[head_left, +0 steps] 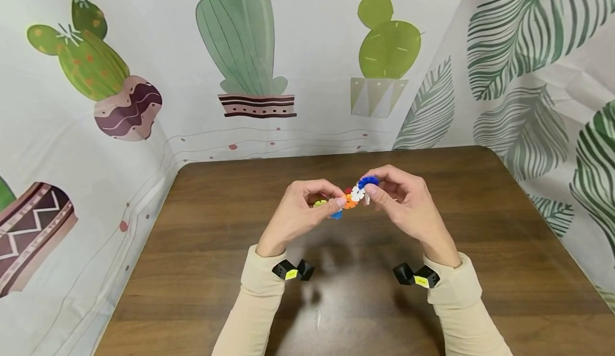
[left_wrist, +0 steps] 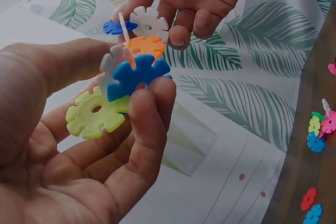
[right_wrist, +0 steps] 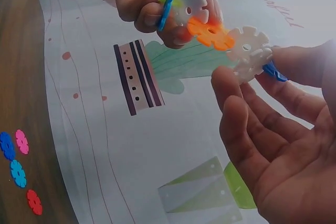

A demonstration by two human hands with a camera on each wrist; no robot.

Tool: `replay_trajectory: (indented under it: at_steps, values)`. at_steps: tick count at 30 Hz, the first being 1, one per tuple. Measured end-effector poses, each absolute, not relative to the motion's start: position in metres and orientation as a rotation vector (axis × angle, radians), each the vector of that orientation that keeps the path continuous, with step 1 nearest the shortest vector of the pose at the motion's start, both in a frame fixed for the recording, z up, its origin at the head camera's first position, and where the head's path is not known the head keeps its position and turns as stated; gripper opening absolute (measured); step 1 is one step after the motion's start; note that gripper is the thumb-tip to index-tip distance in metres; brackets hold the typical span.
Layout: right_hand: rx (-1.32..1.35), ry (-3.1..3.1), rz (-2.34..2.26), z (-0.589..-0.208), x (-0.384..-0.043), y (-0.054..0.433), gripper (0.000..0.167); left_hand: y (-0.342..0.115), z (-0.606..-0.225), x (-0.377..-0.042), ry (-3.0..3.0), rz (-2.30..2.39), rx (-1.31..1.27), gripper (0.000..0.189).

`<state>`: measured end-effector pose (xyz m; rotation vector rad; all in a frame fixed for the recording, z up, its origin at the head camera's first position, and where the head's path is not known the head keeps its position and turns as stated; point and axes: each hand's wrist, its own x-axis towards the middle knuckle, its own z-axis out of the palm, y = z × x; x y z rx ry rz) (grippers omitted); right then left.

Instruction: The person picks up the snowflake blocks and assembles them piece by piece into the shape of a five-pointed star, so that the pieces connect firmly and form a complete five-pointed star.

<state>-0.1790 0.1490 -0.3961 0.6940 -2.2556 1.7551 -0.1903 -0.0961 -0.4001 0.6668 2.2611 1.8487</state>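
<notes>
Both hands hold a joined chain of notched, flower-shaped plastic discs above the table. My left hand [head_left: 302, 206] pinches one end, around a blue disc [left_wrist: 137, 76], a yellow-green disc [left_wrist: 84, 116] and a whitish disc [right_wrist: 195, 4]. An orange disc [right_wrist: 210, 32] sits in the middle, slotted between whitish pieces. At the other end my right hand [head_left: 405, 201] pinches a dark blue disc [head_left: 369, 180] between thumb and fingers, beside a white disc [head_left: 357, 194]. In the right wrist view the thumb partly hides that dark blue disc.
A brown wooden table [head_left: 202, 292] lies below. Loose discs rest on it, such as a red disc [right_wrist: 34, 202] and a pink disc [right_wrist: 21, 141]. A joined cluster with a pink disc [left_wrist: 329, 123] shows at the left wrist view's edge. A cactus-printed cloth [head_left: 317, 78] hangs behind.
</notes>
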Motion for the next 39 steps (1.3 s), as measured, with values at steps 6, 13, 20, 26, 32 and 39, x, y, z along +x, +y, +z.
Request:
replay_trajectory:
  at_steps: [6, 13, 20, 26, 32, 39]
  values:
    - [0.633, -2.226, 1.784, -0.3956, -0.1794, 0.1483, 0.014, -0.0958, -0.4004, -0.19, 2.288, 1.833, 0.676, 0.013]
    - [0.633, -2.182, 1.832, -0.3953, -0.1793, 0.1484, 0.008, -0.0956, -0.3998, -0.1896, 2.331, 1.814, 0.668, 0.01]
    - [0.638, -2.177, 1.869, -0.3936, -0.1784, 0.1488, 0.008, -0.0957, -0.4008, -0.1898, 2.338, 1.841, 0.686, 0.009]
    - [0.629, -2.147, 1.923, -0.3929, -0.1777, 0.1495, 0.006, -0.0939, -0.4003, -0.189, 2.344, 1.865, 0.695, 0.01]
    - [0.684, -2.065, 1.96, -0.3945, -0.1784, 0.1499, 0.008, -0.0927, -0.401, -0.1885, 2.318, 1.912, 0.723, 0.006]
    - [0.697, -2.002, 2.02, -0.3942, -0.178, 0.1487, 0.005, -0.0907, -0.4009, -0.1888, 2.319, 1.942, 0.756, 0.004]
